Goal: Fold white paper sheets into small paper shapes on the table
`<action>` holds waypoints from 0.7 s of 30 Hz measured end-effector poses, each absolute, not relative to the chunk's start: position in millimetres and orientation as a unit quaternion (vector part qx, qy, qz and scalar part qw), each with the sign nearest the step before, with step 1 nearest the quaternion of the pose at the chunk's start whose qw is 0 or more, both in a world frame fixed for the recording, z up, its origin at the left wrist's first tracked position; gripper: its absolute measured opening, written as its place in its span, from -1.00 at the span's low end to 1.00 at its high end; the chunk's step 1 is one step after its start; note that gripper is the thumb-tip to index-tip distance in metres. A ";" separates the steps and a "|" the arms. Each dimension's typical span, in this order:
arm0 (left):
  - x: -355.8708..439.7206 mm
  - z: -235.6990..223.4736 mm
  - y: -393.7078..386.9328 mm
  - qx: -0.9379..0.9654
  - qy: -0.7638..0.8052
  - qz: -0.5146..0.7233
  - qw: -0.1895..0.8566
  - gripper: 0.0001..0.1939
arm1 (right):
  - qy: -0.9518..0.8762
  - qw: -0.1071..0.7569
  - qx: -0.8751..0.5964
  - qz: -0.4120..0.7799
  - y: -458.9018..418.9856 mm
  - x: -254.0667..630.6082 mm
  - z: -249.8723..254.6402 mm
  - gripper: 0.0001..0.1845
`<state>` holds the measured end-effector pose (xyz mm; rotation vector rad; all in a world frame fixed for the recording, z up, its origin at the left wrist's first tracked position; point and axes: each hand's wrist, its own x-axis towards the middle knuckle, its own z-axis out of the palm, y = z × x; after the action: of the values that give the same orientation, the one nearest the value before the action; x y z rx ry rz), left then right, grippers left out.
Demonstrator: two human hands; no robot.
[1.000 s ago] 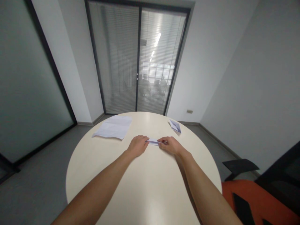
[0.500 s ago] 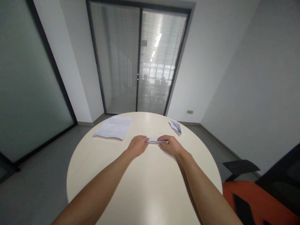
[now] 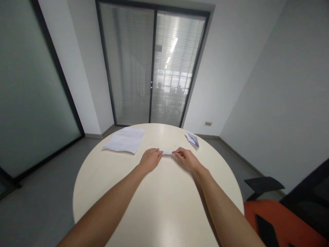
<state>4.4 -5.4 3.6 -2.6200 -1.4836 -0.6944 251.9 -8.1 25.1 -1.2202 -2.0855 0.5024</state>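
1. Left hand [image 3: 150, 159]: grip closed on the left end of a small folded paper [image 3: 167, 153].
2. Right hand [image 3: 187, 158]: fingertips pinch the paper's right end.
3. Paper: low over the round table [image 3: 159, 206], mid-far, between both hands.
4. Technique: judged best to align edges before pressing the crease, keeping both ends pinned.
5. Nearby: flat sheet [image 3: 125, 140] far left; folded piece [image 3: 192, 138] far right.

small white folded paper strip [image 3: 167, 153], lying flat on the round cream table, pinched at both ends
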 end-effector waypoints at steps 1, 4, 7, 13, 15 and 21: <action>3.6 2.6 -4.9 -0.844 -0.486 -0.223 0.028 -0.59 | -0.794 0.334 -0.472 0.189 -6.8 252.7 24.6 -0.78; 1.4 -0.1 -3.7 -0.827 -0.512 -0.230 0.041 -0.51 | -0.776 0.352 -0.493 0.176 -2.0 256.6 22.9 -0.79; 0.8 -1.4 -3.7 -0.803 -0.537 -0.252 0.056 -0.40 | -0.750 0.379 -0.520 0.152 2.3 261.5 21.9 -0.79; 3.0 -4.0 -6.3 -0.802 -0.555 -0.218 0.031 -0.35 | -0.672 0.416 -0.609 0.065 8.2 266.2 29.4 -0.82; 2.5 -4.8 -6.2 -0.805 -0.557 -0.203 0.019 -0.36 | -0.641 0.415 -0.645 0.041 11.6 267.3 35.4 -0.81; -2.1 -3.6 -2.4 -0.810 -0.559 -0.176 -0.008 -0.45 | -0.566 0.347 -0.747 -0.037 31.9 274.4 54.2 -0.73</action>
<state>-2.1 -2.4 -3.6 -2.5587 -1.7659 -0.5566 274.4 31.9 54.2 -1.9370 -1.4687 -0.0963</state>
